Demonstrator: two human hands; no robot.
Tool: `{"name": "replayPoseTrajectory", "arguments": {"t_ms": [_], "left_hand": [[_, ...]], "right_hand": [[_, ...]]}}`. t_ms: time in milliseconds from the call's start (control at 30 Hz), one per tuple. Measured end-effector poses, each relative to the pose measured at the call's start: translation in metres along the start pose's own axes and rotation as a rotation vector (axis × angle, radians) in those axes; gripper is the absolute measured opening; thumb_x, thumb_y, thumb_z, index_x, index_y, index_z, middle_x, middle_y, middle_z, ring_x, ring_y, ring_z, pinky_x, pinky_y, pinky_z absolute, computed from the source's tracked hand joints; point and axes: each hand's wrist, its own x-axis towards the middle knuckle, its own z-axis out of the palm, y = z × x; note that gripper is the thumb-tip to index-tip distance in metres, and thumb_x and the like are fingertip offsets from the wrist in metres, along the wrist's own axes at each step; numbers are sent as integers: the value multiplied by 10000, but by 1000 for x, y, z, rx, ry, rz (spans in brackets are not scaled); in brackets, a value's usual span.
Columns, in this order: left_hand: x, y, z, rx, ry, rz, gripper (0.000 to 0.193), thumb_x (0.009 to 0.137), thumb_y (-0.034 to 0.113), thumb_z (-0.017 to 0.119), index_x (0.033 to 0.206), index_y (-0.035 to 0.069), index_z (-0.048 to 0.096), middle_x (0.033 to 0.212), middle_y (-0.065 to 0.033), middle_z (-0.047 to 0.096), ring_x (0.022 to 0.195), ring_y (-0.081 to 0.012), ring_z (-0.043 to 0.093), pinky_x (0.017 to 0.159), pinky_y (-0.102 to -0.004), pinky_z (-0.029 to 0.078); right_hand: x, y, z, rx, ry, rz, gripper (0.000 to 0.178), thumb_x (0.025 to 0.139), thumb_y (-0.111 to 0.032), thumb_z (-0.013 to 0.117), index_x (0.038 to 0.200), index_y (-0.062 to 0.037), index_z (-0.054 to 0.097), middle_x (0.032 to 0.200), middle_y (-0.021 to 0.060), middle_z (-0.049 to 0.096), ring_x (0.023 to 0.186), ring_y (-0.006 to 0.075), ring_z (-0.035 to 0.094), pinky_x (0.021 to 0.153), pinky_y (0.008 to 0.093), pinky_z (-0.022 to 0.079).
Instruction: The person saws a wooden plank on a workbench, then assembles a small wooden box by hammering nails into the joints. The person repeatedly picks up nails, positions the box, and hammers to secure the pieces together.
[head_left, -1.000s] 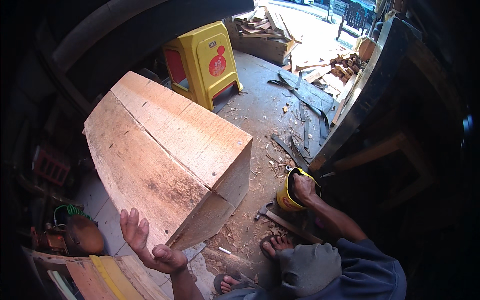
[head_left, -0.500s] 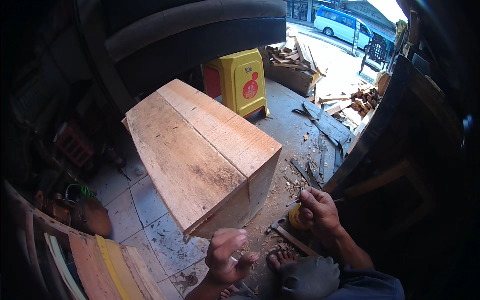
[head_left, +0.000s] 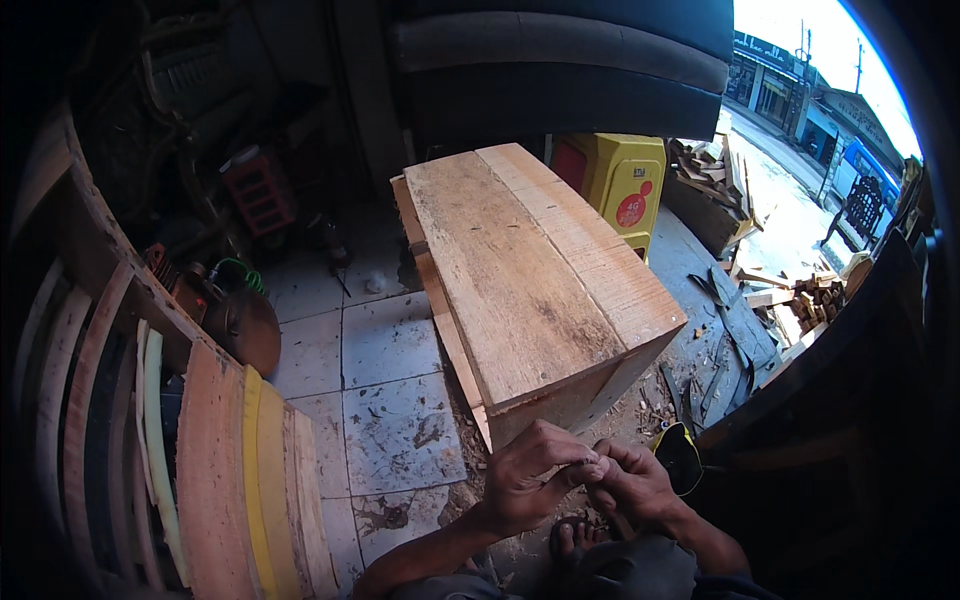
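Observation:
My left hand (head_left: pixel 535 475) and my right hand (head_left: pixel 640 487) meet fingertip to fingertip, just in front of the near end of a large wooden block (head_left: pixel 530 270). The left fingers are curled in a pinch; whatever they hold is too small or covered. Closed too, the right fingers are bent as they were around a thin metal nail in the earlier picture, though the nail itself is hidden now. The block, apparently made of joined planks, has a rough, stained top with a seam along it. Beside my right hand is a yellow-rimmed container (head_left: pixel 677 458) with a dark inside.
Behind the block stands a yellow plastic stool (head_left: pixel 622 185). Curved wooden slats (head_left: pixel 215 470) rise at the left, near a round brown tank (head_left: pixel 245 328). Scrap wood (head_left: pixel 715 185) and dark strips (head_left: pixel 735 350) lie to the right. A sandalled foot (head_left: pixel 575 535) is below my hands.
My hands, apart before, have come together at the fingertips. The nail seen in my right hand is now out of sight. The view has swung left, shifting the block rightward in the picture.

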Motion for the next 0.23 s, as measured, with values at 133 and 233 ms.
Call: {"name": "replayPoseTrajectory", "arguments": {"t_ms": [133,233], "left_hand": [[21,7,-31,-37,386,67,178,890,50,798,1006,4,671,964,-108,703,908,-198,683,811,-323,551],[37,-4,-50,-56,537,-65,147,963,99,736,1027,-16,672,1038,-136,719,1003,-190,674,925,-334,531]], "right_hand": [[9,52,-34,-795,64,40,348,1074,-360,565,1256,-75,649,881,74,723,741,223,703,731,355,560],[-10,146,-97,-1357,185,498,511,1003,-512,618,1318,-111,646,1145,187,747,1021,331,749,807,436,591]]}}
